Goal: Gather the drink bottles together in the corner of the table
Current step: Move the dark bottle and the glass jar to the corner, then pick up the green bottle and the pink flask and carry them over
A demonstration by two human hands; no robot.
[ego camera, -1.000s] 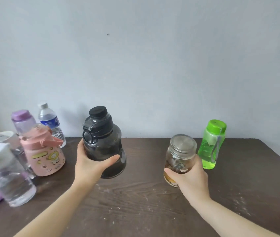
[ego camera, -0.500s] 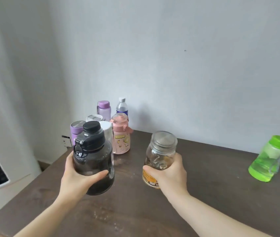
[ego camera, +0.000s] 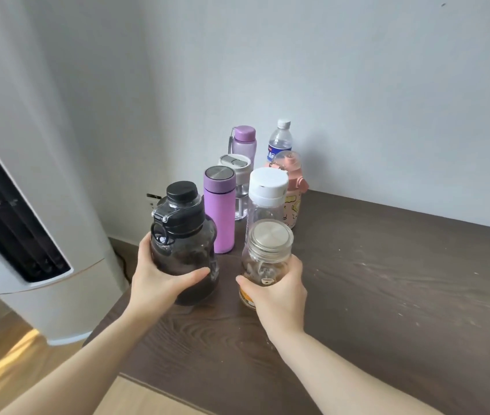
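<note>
My left hand [ego camera: 160, 280] grips a dark smoky bottle [ego camera: 182, 238] with a black cap, near the table's left edge. My right hand [ego camera: 279, 292] holds a glass jar [ego camera: 267, 253] with a metal lid and an orange label. Both sit just in front of a cluster in the far left corner: a purple flask [ego camera: 219, 214], a clear bottle with a white cap [ego camera: 264, 199], a pink cartoon bottle [ego camera: 293, 190], a clear tumbler [ego camera: 236, 175], a lilac bottle [ego camera: 244, 142] and a water bottle [ego camera: 280, 139]. Whether the held bottles touch the table, I cannot tell.
The dark wooden table [ego camera: 387, 295] stretches to the right, with pale scuffs on it. A white tower appliance [ego camera: 28, 205] with a black panel stands on the floor left of the table. The grey wall runs behind the cluster.
Both hands have carried the dark bottle and the jar left to the corner cluster. My view has swung left and down; the green bottle has left the frame.
</note>
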